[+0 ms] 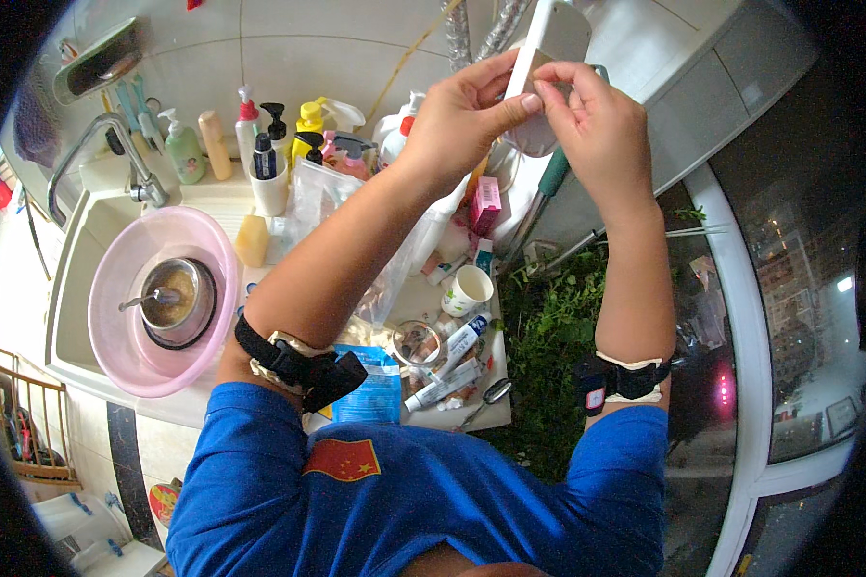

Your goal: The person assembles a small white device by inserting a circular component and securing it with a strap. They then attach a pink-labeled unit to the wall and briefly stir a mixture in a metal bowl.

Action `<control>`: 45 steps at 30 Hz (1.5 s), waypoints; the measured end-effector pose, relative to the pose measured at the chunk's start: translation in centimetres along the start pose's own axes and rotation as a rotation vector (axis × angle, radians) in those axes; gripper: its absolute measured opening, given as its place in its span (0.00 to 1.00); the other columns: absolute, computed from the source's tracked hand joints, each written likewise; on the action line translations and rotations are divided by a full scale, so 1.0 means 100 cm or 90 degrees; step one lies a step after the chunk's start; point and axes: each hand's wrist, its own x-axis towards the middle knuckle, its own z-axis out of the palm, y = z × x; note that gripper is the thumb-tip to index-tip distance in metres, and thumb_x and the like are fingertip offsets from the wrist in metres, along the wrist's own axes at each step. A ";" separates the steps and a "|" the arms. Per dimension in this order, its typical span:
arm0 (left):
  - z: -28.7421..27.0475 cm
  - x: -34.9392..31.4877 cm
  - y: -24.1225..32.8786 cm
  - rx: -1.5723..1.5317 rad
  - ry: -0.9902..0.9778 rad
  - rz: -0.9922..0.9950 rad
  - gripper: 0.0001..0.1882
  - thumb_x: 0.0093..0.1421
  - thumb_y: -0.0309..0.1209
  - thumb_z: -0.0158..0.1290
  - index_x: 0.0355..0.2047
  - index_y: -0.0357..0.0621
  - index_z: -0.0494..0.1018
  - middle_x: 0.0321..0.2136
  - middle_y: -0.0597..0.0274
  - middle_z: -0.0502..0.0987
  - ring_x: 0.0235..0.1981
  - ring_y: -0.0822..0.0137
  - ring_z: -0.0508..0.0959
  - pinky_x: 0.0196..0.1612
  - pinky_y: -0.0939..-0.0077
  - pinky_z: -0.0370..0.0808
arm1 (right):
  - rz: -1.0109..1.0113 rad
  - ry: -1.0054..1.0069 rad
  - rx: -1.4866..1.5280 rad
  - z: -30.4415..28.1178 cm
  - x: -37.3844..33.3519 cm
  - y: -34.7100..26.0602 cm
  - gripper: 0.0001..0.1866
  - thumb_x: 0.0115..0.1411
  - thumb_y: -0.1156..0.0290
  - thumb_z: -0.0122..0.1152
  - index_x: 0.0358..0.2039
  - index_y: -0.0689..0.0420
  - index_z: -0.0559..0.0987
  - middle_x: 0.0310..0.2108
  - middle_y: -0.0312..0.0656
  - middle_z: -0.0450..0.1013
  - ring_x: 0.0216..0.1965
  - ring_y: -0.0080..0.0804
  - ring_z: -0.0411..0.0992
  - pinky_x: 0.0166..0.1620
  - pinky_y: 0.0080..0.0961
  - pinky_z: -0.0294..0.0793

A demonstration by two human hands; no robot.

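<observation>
steel pot (177,300) with spoon sits inside pink basin (125,358).

Both forearms rise from the lower edge, bare below short blue sleeves, each with a black strap near the elbow. The left hand (467,120) is raised, fingers curled, thumb stretched rightward to meet the right hand (597,125). The right hand sits just beside it, fingertips (547,85) bent inward in a pinch. Both hands are closed in a grip, wrists nearly straight.
</observation>
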 end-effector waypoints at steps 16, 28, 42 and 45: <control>-0.002 0.001 -0.002 -0.017 -0.032 0.000 0.29 0.58 0.26 0.55 0.58 0.31 0.60 0.48 0.55 0.73 0.49 0.70 0.73 0.53 0.77 0.69 | -0.036 -0.027 0.010 0.000 0.006 0.006 0.06 0.56 0.66 0.58 0.31 0.54 0.74 0.20 0.47 0.72 0.23 0.46 0.73 0.25 0.38 0.69; -0.003 0.001 -0.003 -0.030 -0.028 -0.042 0.28 0.59 0.26 0.55 0.58 0.31 0.60 0.48 0.54 0.73 0.47 0.71 0.73 0.52 0.78 0.69 | 0.074 0.003 0.194 0.010 -0.001 0.019 0.04 0.57 0.73 0.57 0.32 0.59 0.74 0.18 0.29 0.63 0.20 0.12 0.57 0.24 0.14 0.59; -0.002 0.000 -0.002 -0.057 -0.031 -0.070 0.25 0.62 0.29 0.50 0.58 0.38 0.61 0.49 0.60 0.73 0.48 0.71 0.73 0.50 0.77 0.70 | 0.424 0.305 0.893 0.012 -0.028 0.049 0.06 0.62 0.71 0.51 0.37 0.59 0.72 0.21 0.27 0.58 0.19 0.14 0.51 0.19 0.14 0.49; 0.001 0.002 -0.004 -0.069 -0.034 -0.079 0.24 0.62 0.28 0.50 0.58 0.38 0.61 0.49 0.60 0.73 0.49 0.71 0.73 0.51 0.77 0.69 | 0.446 0.389 0.944 0.024 -0.027 0.047 0.07 0.63 0.70 0.50 0.36 0.60 0.72 0.24 0.31 0.60 0.20 0.15 0.52 0.20 0.16 0.50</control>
